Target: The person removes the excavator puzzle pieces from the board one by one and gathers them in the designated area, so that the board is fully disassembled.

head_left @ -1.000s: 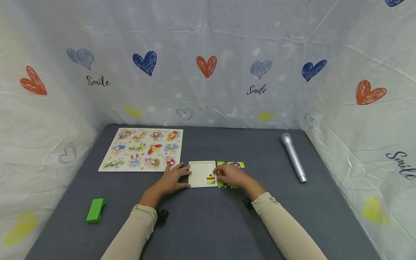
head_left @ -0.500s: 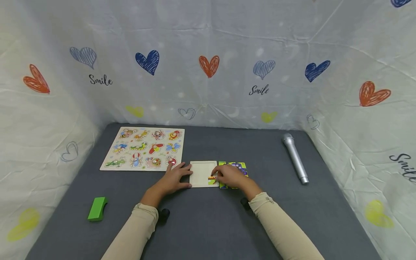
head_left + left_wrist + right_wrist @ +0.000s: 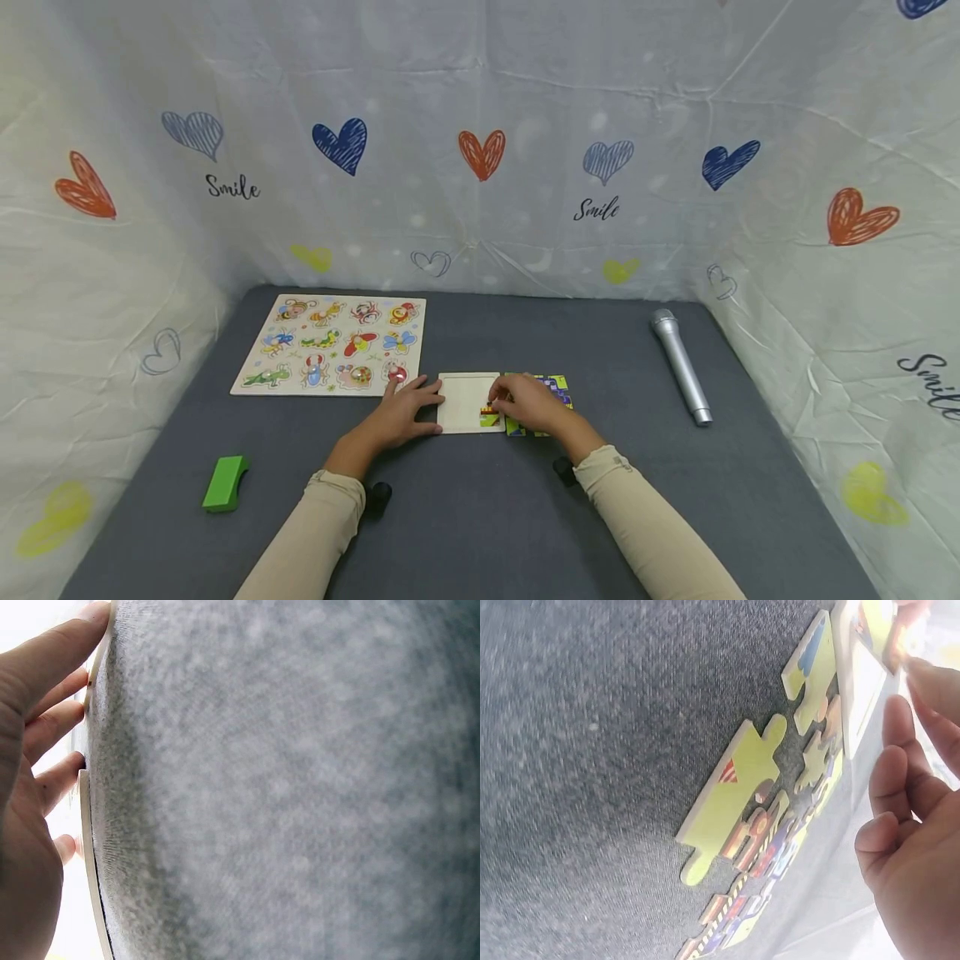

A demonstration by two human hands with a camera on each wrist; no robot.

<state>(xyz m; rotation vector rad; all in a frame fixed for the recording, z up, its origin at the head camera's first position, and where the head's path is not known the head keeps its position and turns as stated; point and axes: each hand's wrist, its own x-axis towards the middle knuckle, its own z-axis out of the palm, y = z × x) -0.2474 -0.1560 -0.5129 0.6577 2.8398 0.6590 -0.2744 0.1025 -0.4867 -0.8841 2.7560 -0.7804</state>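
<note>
My left hand point(image 3: 401, 414) lies with fingers spread at the left edge of a small pale wooden puzzle tray point(image 3: 459, 402). Its index fingertip reaches the corner of the larger animal board. In the tray's lower right corner sits a green, yellow and red puzzle piece point(image 3: 489, 419). Over that corner, my right hand point(image 3: 531, 402) pinches a small brownish puzzle piece point(image 3: 894, 651) between thumb and finger; the fingers mostly cover it in the head view. Several loose puzzle pieces point(image 3: 731, 791), green, yellow and purple, lie right of the tray, partly under my right hand.
The larger board of cartoon insects and animals point(image 3: 330, 343) lies at the back left. A green block point(image 3: 224, 483) rests at the front left, and a silver microphone point(image 3: 681, 367) lies at the right. A white cloth with hearts point(image 3: 480, 208) surrounds the grey table point(image 3: 465, 517).
My right fingertips have shifted slightly left, from the tray's right edge to over the placed piece. The left hand has kept its place at the tray. The head view has shifted slightly.
</note>
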